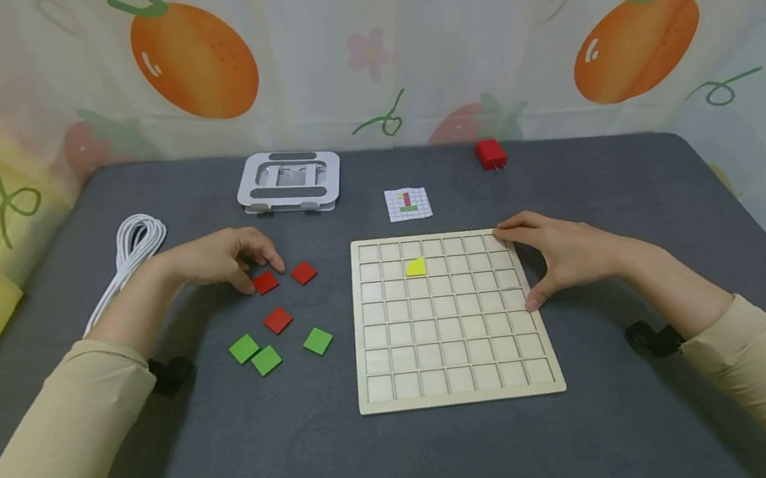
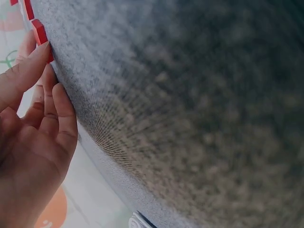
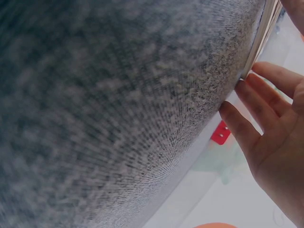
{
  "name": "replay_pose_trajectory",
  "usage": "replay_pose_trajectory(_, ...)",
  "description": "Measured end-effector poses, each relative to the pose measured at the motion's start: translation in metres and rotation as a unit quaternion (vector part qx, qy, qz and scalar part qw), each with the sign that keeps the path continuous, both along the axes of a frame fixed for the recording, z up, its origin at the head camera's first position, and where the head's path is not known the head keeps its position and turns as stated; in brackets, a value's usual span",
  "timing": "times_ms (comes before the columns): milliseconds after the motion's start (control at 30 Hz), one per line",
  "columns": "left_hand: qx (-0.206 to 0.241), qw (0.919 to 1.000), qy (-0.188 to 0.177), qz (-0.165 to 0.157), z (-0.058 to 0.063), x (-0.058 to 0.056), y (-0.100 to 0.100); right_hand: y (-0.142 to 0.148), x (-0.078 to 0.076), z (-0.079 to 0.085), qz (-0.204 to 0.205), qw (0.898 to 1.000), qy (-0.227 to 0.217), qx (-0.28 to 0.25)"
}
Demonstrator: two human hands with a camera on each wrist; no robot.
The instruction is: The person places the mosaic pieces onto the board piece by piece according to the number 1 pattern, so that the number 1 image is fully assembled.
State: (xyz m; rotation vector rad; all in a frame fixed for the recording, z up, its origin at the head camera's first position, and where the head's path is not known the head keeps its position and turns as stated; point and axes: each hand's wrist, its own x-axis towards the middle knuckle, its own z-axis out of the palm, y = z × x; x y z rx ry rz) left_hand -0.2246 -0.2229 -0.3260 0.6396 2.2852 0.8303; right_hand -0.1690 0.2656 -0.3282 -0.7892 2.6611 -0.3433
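Note:
At the left, my left hand [image 1: 222, 257] reaches down to a red square tile [image 1: 265, 282]. In the left wrist view its thumb and a finger pinch this red tile [image 2: 39, 32] by the edge. Two more red tiles lie close by, one [image 1: 303, 272] to the right and one [image 1: 278, 320] nearer me. A pale wooden grid board [image 1: 463, 401] lies flat, with a yellow piece [image 1: 416, 267] in one upper cell. My right hand [image 1: 567, 246] rests against the board's right side, fingertips at the far corner and thumb lower on the edge, fingers extended.
Three green tiles [image 1: 266, 361] lie left of the board. Behind it is a small paper card [image 1: 408, 203] with a coloured grid pattern. A folded silver stand [image 1: 290, 182], a red plug adapter [image 1: 490, 154] and a coiled white cable [image 1: 138, 242] lie farther out.

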Motion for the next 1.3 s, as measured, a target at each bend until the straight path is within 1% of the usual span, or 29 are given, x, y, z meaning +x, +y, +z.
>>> replay_pose_trajectory(233,0.008,0.9999,0.006,-0.006,-0.0011,-0.0009,-0.0010,-0.0003,0.0005,-0.0004,-0.003,1.000,0.001,0.000)
replay_pose_trajectory(600,0.012,0.9999,-0.002,0.009,0.0004,0.0003,0.0005,0.0003,0.0004,-0.0011,-0.001,1.000,0.002,-0.002)
replay_pose_trajectory(967,0.008,0.9999,0.005,0.010,0.0005,0.0029,0.0000,-0.0003,0.0011,-0.0016,-0.002,1.000,0.002,-0.003)
replay_pose_trajectory(1033,0.007,0.9998,0.009,0.014,0.0008,0.0032,0.0002,-0.0005,0.0013,-0.0016,0.000,1.000,0.002,-0.002)
replay_pose_trajectory(1300,-0.007,0.9986,0.025,0.047,-0.0014,0.0028,0.0012,-0.0005,0.0004,-0.0003,0.000,1.000,0.003,0.002)
